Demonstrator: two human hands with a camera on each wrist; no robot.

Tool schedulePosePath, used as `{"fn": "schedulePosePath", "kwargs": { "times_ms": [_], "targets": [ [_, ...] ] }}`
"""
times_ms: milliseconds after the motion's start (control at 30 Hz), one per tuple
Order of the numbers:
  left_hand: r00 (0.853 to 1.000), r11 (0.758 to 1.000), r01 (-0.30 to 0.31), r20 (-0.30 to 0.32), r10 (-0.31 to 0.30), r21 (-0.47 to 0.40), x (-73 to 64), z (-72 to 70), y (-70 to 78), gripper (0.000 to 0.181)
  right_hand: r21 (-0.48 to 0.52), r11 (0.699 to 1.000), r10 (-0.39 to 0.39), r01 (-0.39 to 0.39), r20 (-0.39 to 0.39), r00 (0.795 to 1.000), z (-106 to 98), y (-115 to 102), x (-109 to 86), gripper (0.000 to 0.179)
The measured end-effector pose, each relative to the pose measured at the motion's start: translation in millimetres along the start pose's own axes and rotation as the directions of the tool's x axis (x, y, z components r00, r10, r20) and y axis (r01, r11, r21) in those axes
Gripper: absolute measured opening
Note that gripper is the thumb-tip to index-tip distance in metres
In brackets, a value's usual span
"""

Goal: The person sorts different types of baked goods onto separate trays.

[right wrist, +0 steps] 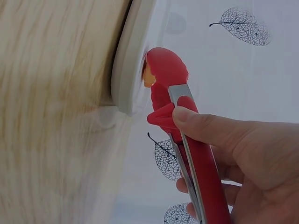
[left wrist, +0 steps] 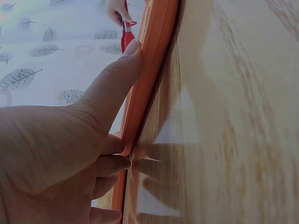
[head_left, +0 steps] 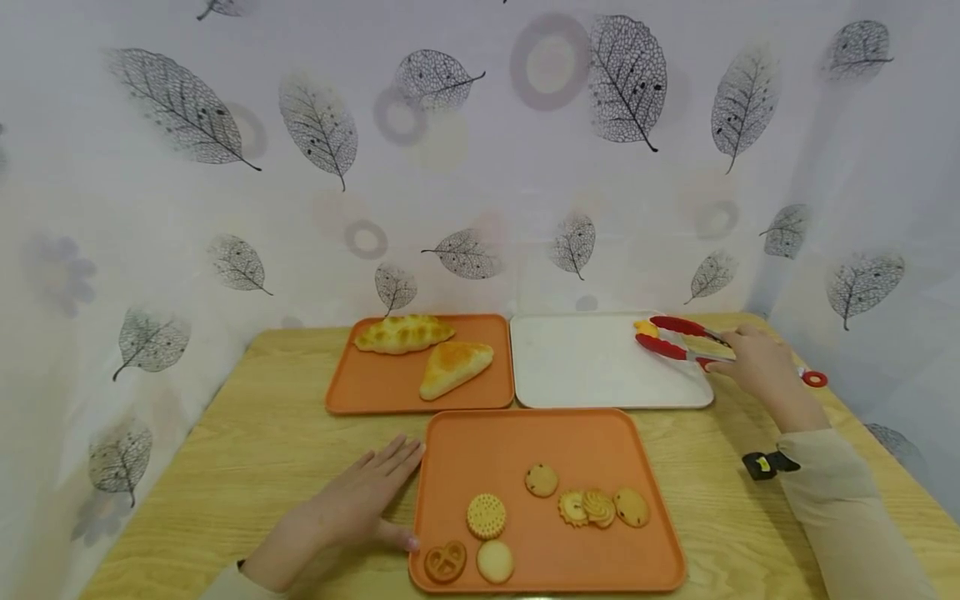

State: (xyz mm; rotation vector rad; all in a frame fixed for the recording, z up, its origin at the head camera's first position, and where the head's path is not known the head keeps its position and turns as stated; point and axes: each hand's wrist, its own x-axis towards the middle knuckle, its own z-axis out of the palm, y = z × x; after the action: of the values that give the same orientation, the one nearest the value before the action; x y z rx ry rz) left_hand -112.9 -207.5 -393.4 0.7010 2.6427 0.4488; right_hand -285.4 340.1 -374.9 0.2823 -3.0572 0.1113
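Note:
My right hand (head_left: 765,375) grips a pair of red-and-silver kitchen tongs (right wrist: 205,172), thumb on one arm and fingers round the other. Their red tips (head_left: 660,347) are over the right part of the white tray (head_left: 577,358). A small orange-yellow piece (head_left: 647,329) shows at the tips; its kind cannot be made out. Fingers straight, my left hand (head_left: 352,504) lies at the left edge of the near orange tray (head_left: 547,442). In the left wrist view, the thumb (left wrist: 117,74) and fingertips are right at that tray's rim (left wrist: 149,70).
Cookies lie on the near tray: a pretzel-shaped one (head_left: 446,562), a round dotted one (head_left: 487,517), a plain one (head_left: 495,562) and several more at the right. A far orange tray (head_left: 375,396) holds a long bread (head_left: 405,334) and a triangular one (head_left: 456,369). Leaf-printed cloth (head_left: 480,167) hangs behind.

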Motion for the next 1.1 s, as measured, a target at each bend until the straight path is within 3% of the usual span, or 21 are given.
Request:
{"fn": "schedulePosePath", "kwargs": {
  "times_ms": [233, 567, 700, 1100],
  "targets": [
    [1.0, 1.0, -0.005, -0.004, 0.005, 0.004, 1.6, -1.0, -4.2, 0.116, 0.019, 1.0, 0.005, -0.005, 0.007, 1.0, -5, -2, 1.8, 0.067],
    [1.0, 1.0, -0.016, -0.012, 0.016, 0.014, 3.4, -1.9, -6.9, 0.116, 0.041, 0.996, -0.074, 0.08, -0.129, 0.989, -16, -21, -0.6, 0.062],
    [1.0, 1.0, -0.018, -0.01, 0.018, 0.017, 4.3, -1.7, -8.4, 0.115, 0.064, 0.99, -0.117, 0.128, -0.146, 0.982, -18, -33, -1.9, 0.063],
    [1.0, 1.0, -0.021, -0.014, 0.022, 0.016, 5.7, -3.0, -11.5, 0.117, 0.171, 0.965, -0.19, 0.198, -0.061, 0.98, -32, -62, -12.8, 0.077]
  ]
}}
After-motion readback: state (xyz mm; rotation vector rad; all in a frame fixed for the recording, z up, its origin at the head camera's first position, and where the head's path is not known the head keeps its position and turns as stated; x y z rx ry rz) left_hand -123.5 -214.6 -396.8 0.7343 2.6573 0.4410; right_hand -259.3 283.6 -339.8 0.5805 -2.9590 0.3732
